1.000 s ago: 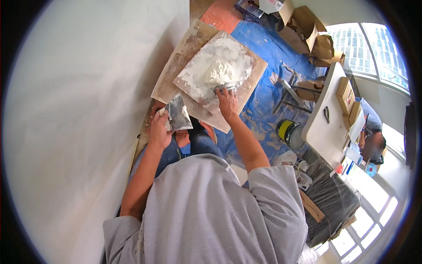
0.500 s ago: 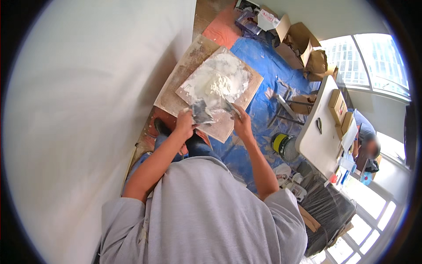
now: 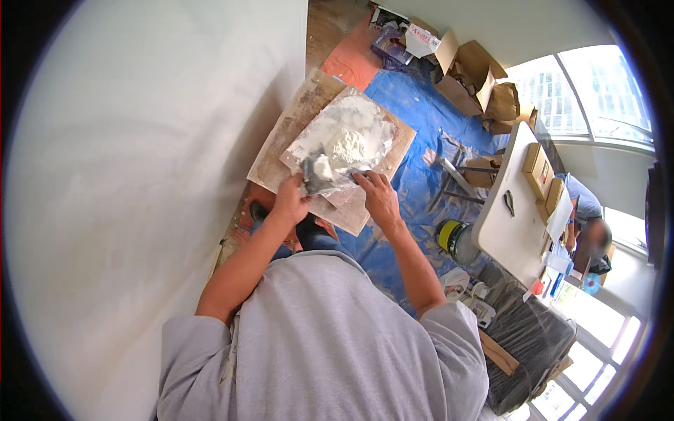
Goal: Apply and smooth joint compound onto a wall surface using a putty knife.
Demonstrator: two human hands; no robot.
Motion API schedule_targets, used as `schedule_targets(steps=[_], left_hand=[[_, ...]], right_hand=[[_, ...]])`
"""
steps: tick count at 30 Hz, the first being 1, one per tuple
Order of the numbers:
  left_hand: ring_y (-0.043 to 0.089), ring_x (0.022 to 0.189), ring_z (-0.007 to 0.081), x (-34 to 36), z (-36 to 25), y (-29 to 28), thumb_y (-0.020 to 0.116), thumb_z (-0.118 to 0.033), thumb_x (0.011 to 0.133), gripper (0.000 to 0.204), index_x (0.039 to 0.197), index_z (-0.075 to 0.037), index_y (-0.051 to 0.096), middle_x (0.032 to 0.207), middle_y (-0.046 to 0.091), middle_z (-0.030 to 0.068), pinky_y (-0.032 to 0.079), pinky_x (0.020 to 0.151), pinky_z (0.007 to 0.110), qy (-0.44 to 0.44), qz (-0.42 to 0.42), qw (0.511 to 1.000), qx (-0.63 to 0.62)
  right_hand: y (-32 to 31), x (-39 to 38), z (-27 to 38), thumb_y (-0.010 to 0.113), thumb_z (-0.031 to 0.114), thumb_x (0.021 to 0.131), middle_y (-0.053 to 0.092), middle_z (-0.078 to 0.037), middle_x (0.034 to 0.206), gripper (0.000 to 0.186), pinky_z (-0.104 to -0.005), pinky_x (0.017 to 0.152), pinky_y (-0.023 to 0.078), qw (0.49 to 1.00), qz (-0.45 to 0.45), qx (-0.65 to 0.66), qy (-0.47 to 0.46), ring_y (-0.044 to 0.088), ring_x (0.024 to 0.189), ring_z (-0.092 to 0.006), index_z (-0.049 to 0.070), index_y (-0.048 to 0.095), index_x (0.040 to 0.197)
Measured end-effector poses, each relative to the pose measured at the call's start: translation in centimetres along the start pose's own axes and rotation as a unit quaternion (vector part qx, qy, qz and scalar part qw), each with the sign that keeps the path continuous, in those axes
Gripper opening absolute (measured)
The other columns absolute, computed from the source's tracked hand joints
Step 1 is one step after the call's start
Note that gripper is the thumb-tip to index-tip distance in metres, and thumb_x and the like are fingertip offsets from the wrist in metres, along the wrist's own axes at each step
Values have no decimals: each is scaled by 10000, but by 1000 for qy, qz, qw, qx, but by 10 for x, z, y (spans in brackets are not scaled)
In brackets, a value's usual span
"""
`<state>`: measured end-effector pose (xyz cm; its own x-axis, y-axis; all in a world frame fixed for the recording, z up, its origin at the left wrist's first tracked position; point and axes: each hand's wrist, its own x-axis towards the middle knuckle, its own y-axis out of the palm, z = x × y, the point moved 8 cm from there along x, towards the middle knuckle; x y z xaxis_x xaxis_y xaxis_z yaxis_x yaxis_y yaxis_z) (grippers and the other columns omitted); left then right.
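My left hand (image 3: 291,199) is closed around a wide, dark flat trowel (image 3: 309,185), which carries a lump of white putty (image 3: 322,168). My right hand (image 3: 380,198) grips a putty knife (image 3: 353,175) by its handle, its end close to the trowel's right side. Motion blurs both blades, so I cannot tell whether they touch. Beneath them is a square board (image 3: 354,219) smeared with white, bearing a larger mound of white putty (image 3: 349,146). That board lies over another brownish board (image 3: 270,156).
To the left rises a pale wall (image 3: 154,161). Blue sheeting (image 3: 411,98) covers the floor. On the right, a white table (image 3: 500,217) holds pliers (image 3: 509,203) and boxes; a person (image 3: 581,196) bends beyond it. A bucket (image 3: 456,238) stands beside the table. Cardboard boxes (image 3: 460,95) sit farther back.
A lump of putty now sits on the trowel, which was mostly bare before. My right hand has come left with the putty knife, nearer the trowel.
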<state>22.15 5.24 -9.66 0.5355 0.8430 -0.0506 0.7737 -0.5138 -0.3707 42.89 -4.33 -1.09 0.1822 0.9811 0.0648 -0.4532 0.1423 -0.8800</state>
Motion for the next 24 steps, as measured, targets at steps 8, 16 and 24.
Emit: schedule_targets(steps=[8,16,24], left_hand=[[688,1012,175,-37,12,-44,525,-211,1036,294,1309,-107,557,1169,676,28,585,756,335,-335,-76,789,-510],[683,974,141,-61,22,-34,533,-218,1032,289,1314,-159,557,1139,678,-5,564,692,324,-382,-107,758,-517],[680,788,152,-23,19,-25,528,-226,1045,223,1245,-147,586,1014,703,3,499,574,338,-334,-83,795,-500]], right_hand=[[109,-4,-98,553,45,885,557,-108,1343,500,-491,1049,444,985,76,-152,-9,538,1248,-324,255,629,1333],[155,-8,-121,531,116,919,587,-47,1237,424,-460,989,473,984,108,-142,-22,560,1198,-310,275,653,1293],[133,13,-109,535,24,880,687,-134,1143,426,-463,931,516,967,217,-78,109,624,1090,-378,184,692,1242]])
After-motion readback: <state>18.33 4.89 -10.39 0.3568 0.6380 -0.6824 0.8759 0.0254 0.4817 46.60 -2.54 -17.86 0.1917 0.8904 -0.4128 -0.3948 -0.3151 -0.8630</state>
